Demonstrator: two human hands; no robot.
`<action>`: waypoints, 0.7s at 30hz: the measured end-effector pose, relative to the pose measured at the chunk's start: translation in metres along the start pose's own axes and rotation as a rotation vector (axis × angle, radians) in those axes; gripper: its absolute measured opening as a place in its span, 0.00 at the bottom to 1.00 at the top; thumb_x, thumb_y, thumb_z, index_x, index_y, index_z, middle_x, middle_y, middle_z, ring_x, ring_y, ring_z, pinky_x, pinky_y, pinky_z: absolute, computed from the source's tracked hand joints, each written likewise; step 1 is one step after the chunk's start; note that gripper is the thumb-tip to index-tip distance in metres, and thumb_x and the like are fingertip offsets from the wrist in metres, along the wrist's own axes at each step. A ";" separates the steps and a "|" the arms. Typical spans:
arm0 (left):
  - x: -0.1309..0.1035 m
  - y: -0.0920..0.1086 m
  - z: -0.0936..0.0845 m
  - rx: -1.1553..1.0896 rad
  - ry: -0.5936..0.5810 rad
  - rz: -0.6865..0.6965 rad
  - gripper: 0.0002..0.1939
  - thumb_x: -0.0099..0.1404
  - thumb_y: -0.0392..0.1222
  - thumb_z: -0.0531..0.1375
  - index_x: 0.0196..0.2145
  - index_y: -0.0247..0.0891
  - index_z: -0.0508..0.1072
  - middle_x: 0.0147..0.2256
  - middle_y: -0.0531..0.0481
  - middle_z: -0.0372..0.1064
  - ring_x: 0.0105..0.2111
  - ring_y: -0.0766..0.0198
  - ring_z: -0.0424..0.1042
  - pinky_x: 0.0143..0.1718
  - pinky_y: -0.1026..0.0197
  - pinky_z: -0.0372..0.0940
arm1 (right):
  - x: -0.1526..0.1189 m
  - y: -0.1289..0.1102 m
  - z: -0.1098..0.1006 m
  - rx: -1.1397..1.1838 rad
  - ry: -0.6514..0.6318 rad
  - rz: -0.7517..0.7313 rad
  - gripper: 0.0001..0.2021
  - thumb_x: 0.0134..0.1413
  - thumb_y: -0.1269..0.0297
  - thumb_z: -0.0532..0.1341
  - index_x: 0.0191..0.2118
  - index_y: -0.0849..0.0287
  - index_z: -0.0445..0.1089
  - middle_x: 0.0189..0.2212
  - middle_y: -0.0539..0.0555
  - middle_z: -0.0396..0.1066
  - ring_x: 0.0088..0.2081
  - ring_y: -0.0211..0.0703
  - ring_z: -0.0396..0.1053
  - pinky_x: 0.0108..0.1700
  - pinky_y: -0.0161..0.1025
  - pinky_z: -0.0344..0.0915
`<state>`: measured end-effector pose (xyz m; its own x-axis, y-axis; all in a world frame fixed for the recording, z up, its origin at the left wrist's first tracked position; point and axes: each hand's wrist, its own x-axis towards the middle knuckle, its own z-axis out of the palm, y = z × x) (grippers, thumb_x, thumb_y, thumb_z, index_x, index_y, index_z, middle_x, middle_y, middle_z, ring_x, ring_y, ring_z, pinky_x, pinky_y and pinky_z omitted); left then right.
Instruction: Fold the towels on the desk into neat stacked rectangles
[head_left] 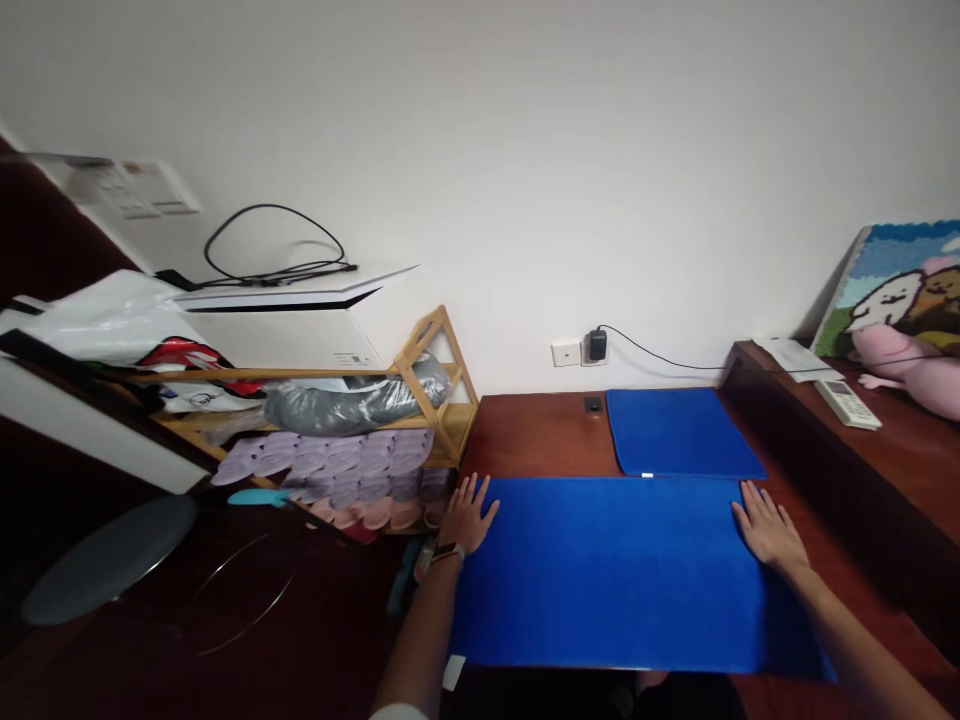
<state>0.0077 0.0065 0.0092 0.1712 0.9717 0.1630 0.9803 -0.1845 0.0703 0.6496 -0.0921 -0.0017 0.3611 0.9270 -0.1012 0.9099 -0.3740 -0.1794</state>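
A large blue cloth lies spread flat over the front of the reddish-brown wooden desk. My left hand rests on its far left corner, fingers spread, a watch on the wrist. On the far right corner lies my right hand, palm down with the fingers apart. Neither hand holds anything. Behind the large cloth, against the wall, sits a smaller folded blue cloth. A white tag shows at the near left corner of the large cloth.
Left of the desk stands a wooden rack with lilac slippers, a white box and a coiled black cable. A black plug sits in the wall. On the right ledge are a remote control and a pink plush toy.
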 end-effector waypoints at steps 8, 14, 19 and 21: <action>-0.017 0.014 -0.035 -0.044 -0.041 0.057 0.31 0.78 0.56 0.45 0.74 0.45 0.53 0.74 0.43 0.46 0.73 0.54 0.48 0.72 0.45 0.48 | -0.038 -0.069 -0.027 0.046 0.123 -0.119 0.40 0.67 0.47 0.34 0.75 0.69 0.47 0.75 0.61 0.46 0.76 0.54 0.40 0.75 0.55 0.39; -0.121 0.026 -0.032 -0.087 0.018 0.177 0.27 0.79 0.53 0.46 0.71 0.50 0.60 0.74 0.49 0.49 0.73 0.55 0.49 0.71 0.45 0.52 | -0.161 -0.248 0.008 0.194 0.084 -0.518 0.35 0.71 0.47 0.38 0.75 0.60 0.50 0.74 0.57 0.50 0.75 0.52 0.44 0.75 0.56 0.42; -0.167 0.022 -0.034 -0.068 -0.006 0.119 0.29 0.78 0.55 0.46 0.73 0.52 0.54 0.74 0.49 0.49 0.73 0.54 0.49 0.72 0.43 0.51 | -0.218 -0.348 0.031 0.229 -0.099 -0.644 0.35 0.72 0.47 0.39 0.76 0.60 0.47 0.75 0.57 0.43 0.75 0.52 0.41 0.75 0.56 0.41; -0.167 0.022 -0.038 -0.066 -0.023 0.118 0.29 0.78 0.56 0.46 0.73 0.53 0.54 0.73 0.49 0.49 0.73 0.54 0.49 0.72 0.43 0.51 | -0.219 -0.347 0.032 0.208 -0.127 -0.635 0.35 0.71 0.47 0.40 0.76 0.60 0.47 0.75 0.57 0.43 0.75 0.52 0.40 0.75 0.56 0.39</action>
<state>-0.0027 -0.1653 0.0213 0.2881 0.9455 0.1514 0.9447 -0.3066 0.1167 0.2481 -0.1663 0.0513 -0.2682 0.9630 -0.0259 0.8747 0.2321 -0.4255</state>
